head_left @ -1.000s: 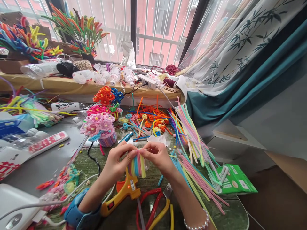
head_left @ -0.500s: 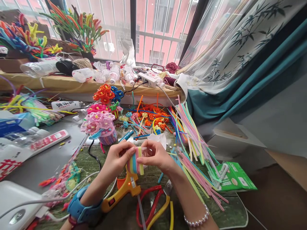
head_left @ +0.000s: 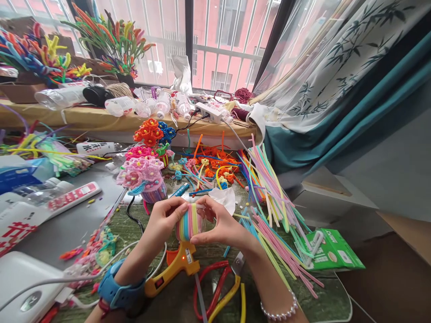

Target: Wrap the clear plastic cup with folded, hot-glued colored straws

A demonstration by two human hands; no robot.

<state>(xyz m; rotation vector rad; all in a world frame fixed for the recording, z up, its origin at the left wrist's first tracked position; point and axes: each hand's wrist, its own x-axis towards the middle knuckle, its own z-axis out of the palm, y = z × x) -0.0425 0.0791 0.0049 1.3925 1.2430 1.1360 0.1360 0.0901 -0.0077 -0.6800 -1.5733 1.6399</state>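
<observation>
My left hand (head_left: 164, 218) is closed on the left side of a small clear plastic cup (head_left: 186, 225) wrapped in pastel strips of pink, blue and yellow pipe cleaner. Its thumb and fingers pinch near the top. My right hand (head_left: 225, 226) grips the same cup from the right, thumb low at the bottom edge and fingers at the upper rim, partly hidden. Just below lies a yellow glue gun (head_left: 177, 271) with an orange trigger and a lit light. Red-and-yellow-handled scissors (head_left: 220, 291) rest beside it under my right forearm.
Pastel pipe cleaners (head_left: 276, 242) spread at right, beside a green packet (head_left: 336, 251). Behind stand a pink flower pot (head_left: 153, 193), a crumpled white tissue (head_left: 224, 198) and loose orange pieces (head_left: 222, 157). A white cable (head_left: 81, 281) runs at left.
My right thumb has moved down from the striped front to the cup's lower edge, and the cup has turned slightly. The whole view has shifted a little.
</observation>
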